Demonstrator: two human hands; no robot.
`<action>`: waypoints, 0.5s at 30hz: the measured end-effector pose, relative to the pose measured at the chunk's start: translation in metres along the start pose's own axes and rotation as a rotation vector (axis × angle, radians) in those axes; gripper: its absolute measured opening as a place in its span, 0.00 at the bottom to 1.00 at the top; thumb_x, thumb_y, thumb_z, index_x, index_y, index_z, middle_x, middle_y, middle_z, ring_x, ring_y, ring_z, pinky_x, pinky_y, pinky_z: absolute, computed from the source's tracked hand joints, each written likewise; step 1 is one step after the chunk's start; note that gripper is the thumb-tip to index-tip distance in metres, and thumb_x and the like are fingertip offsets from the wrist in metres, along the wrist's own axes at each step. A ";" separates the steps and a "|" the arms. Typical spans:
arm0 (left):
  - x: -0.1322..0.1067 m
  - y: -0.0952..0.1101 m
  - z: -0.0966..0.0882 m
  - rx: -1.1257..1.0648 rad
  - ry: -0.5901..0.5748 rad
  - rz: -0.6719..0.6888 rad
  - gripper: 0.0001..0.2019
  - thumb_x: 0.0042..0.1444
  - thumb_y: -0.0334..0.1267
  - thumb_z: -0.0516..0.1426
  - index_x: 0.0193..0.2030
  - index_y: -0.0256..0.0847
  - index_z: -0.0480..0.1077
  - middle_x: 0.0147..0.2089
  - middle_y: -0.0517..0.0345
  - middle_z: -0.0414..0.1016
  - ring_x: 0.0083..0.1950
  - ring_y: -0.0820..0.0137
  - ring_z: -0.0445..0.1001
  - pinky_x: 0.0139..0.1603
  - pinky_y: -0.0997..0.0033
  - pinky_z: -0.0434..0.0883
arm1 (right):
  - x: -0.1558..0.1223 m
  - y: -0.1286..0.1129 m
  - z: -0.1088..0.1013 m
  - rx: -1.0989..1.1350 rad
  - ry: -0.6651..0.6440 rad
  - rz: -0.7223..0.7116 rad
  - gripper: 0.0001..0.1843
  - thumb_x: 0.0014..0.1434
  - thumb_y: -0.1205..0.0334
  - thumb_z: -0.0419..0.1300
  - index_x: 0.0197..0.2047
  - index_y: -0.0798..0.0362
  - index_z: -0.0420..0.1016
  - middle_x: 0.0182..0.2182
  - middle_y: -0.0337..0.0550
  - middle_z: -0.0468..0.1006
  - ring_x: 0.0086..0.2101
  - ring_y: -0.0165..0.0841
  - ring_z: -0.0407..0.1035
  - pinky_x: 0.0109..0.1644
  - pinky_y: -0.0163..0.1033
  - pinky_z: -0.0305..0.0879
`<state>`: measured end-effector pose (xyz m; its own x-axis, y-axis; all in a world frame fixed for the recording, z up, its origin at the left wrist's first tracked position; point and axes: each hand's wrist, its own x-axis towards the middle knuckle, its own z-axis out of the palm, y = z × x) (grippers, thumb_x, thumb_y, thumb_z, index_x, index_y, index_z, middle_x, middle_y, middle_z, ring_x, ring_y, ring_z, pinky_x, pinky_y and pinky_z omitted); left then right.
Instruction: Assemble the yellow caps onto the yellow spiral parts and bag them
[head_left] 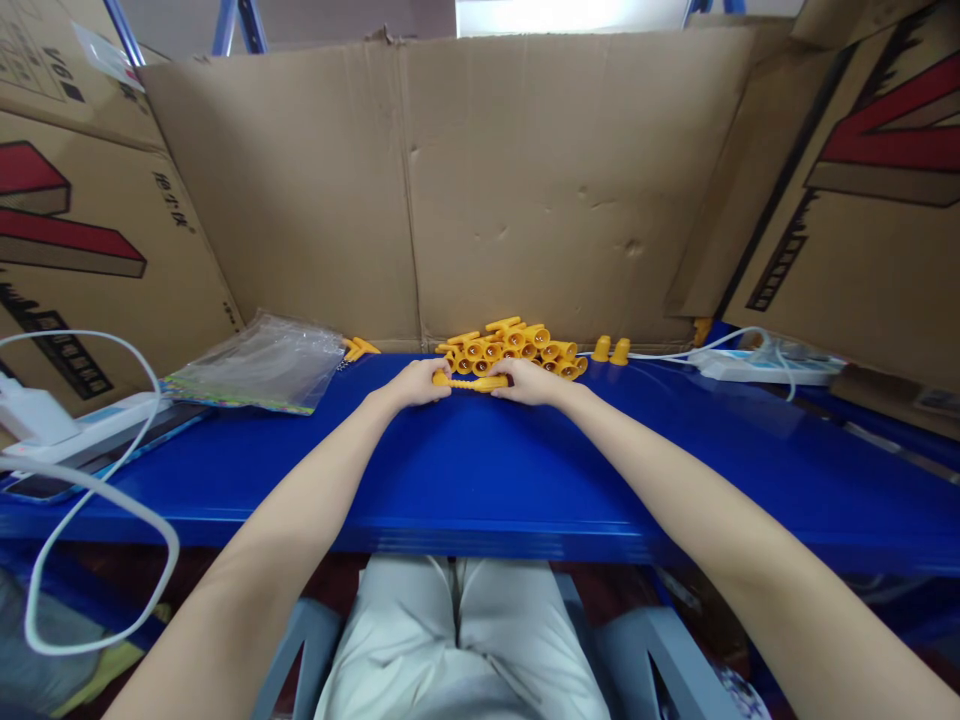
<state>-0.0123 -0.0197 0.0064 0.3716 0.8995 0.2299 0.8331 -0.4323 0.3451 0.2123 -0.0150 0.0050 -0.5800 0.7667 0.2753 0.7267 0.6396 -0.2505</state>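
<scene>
A yellow plastic rod with a ridged, thinner middle (470, 383) lies level between my two hands, just above or on the blue table. My left hand (420, 383) is closed on its left end, and my right hand (529, 381) grips the thicker right end. Right behind them is a pile of yellow plastic pieces (491, 350), several with round, cup-like open ends facing me. My fingers hide parts of the rod's ends. Two yellow caps (611, 349) stand upright to the right of the pile.
On the blue table (480, 470), clear plastic bags (259, 360) lie left, beside small yellow pieces (360, 347). White power strips (757, 366) with cables sit at both sides. Cardboard (540, 190) walls the back and sides. A white cable (169, 545) loops over the left front edge.
</scene>
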 end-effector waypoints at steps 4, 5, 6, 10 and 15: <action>0.001 -0.002 0.001 -0.015 0.008 -0.003 0.11 0.43 0.38 0.55 0.35 0.41 0.71 0.22 0.65 0.71 0.25 0.73 0.68 0.29 0.75 0.62 | 0.001 0.001 0.001 0.031 0.008 0.033 0.18 0.52 0.64 0.63 0.48 0.53 0.75 0.45 0.48 0.77 0.43 0.38 0.71 0.48 0.40 0.64; 0.001 -0.003 0.002 -0.025 0.006 -0.011 0.11 0.44 0.38 0.55 0.35 0.41 0.71 0.22 0.65 0.71 0.25 0.74 0.68 0.29 0.75 0.62 | 0.001 0.001 0.001 0.036 0.011 0.034 0.19 0.52 0.64 0.63 0.48 0.54 0.75 0.46 0.48 0.76 0.43 0.38 0.71 0.48 0.40 0.64; 0.001 -0.003 0.003 -0.038 0.001 -0.025 0.11 0.44 0.39 0.55 0.35 0.41 0.71 0.22 0.64 0.71 0.25 0.74 0.68 0.29 0.75 0.62 | 0.000 0.001 0.001 0.040 0.014 0.032 0.19 0.52 0.64 0.63 0.49 0.54 0.74 0.46 0.49 0.76 0.44 0.38 0.71 0.49 0.40 0.64; 0.002 -0.004 0.004 -0.082 -0.017 -0.090 0.11 0.44 0.40 0.55 0.35 0.40 0.72 0.23 0.63 0.72 0.25 0.73 0.68 0.27 0.76 0.62 | -0.002 -0.002 -0.002 0.086 0.011 0.048 0.20 0.53 0.64 0.61 0.50 0.56 0.73 0.46 0.50 0.76 0.43 0.38 0.71 0.47 0.39 0.65; 0.002 -0.002 0.004 0.030 0.019 -0.031 0.11 0.43 0.40 0.56 0.35 0.41 0.71 0.22 0.64 0.71 0.25 0.73 0.68 0.28 0.75 0.61 | -0.003 0.000 -0.004 0.207 -0.078 0.060 0.19 0.56 0.62 0.58 0.50 0.57 0.73 0.37 0.46 0.79 0.34 0.34 0.72 0.40 0.35 0.66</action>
<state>-0.0116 -0.0166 0.0028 0.3379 0.9109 0.2369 0.8562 -0.4020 0.3245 0.2155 -0.0174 0.0077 -0.5705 0.8005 0.1835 0.6743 0.5841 -0.4517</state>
